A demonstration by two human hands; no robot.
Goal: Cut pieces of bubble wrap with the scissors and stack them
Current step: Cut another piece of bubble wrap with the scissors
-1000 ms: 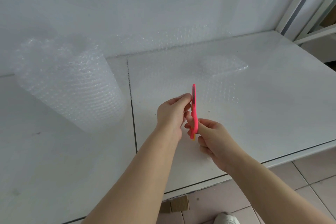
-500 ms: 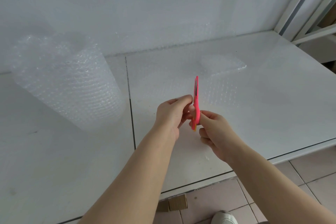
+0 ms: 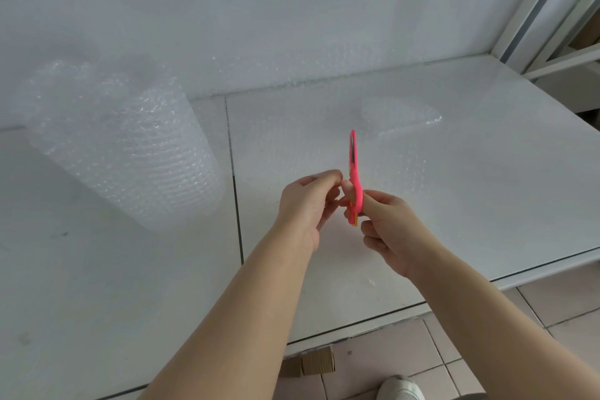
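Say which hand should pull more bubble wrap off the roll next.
Left, probably. The left hand is nearer the roll, which stands on its side, while the right hand grips the pink scissors.

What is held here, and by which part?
Right hand grips the pink scissors by the handles. Left hand pinches beside them; on what, cannot be told.

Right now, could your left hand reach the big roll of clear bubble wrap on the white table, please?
Probably yes: nothing stands on the white table between the left hand and the clear bubble wrap roll.
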